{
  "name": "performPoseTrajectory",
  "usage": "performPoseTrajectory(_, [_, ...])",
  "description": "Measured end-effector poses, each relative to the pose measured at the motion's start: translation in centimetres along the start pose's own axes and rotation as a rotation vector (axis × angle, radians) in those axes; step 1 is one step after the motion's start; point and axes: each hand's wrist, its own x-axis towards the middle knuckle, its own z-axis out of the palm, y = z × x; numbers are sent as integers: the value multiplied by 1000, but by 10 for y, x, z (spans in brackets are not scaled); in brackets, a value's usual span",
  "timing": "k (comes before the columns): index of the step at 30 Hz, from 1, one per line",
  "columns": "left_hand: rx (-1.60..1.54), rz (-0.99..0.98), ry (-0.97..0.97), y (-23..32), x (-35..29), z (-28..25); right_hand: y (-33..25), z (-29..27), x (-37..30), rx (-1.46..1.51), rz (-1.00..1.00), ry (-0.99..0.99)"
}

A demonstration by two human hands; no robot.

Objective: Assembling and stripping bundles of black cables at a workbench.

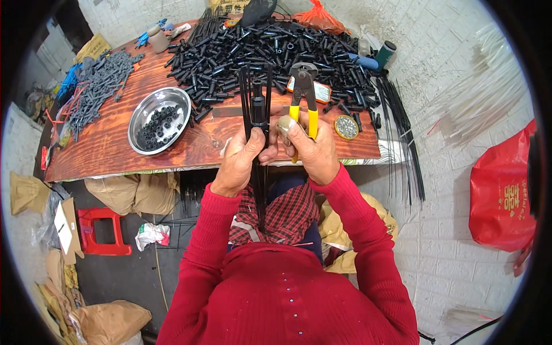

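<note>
Red knit sweater (282, 287) fills the near view, cuffs drawn to the wrists. Beyond it, the left hand (238, 161) grips thin black rods (244, 98) and a black tube (259, 109) in one bundle; a firm, low grip should limit splaying. The right hand (317, 155) is closed around yellow-handled pliers (305, 86), their head best kept clear of fingertips. Farther, the bench (109, 146) carries a steel bowl (179, 100), left, and heaped black fittings (230, 52) behind.

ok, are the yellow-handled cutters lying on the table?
No, the yellow-handled cutters are held in the right grip, with their dark head pointing away from the person.
</note>
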Motion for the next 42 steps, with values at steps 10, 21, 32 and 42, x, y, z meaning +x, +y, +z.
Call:
performPoseTrajectory(10, [145,-2,-37,-2,1,-1,-2,-4,1,91,63,-78])
performPoseTrajectory(21, [134,16,-37,-3,2,5,3,-9,1,120,88,-85])
performPoseTrajectory(32, [130,-4,-36,-4,2,5,2,-10,-1,5,61,-48])
performPoseTrajectory(42, [146,-21,-18,-6,0,3,-5,-2,-2,72,4,-30])
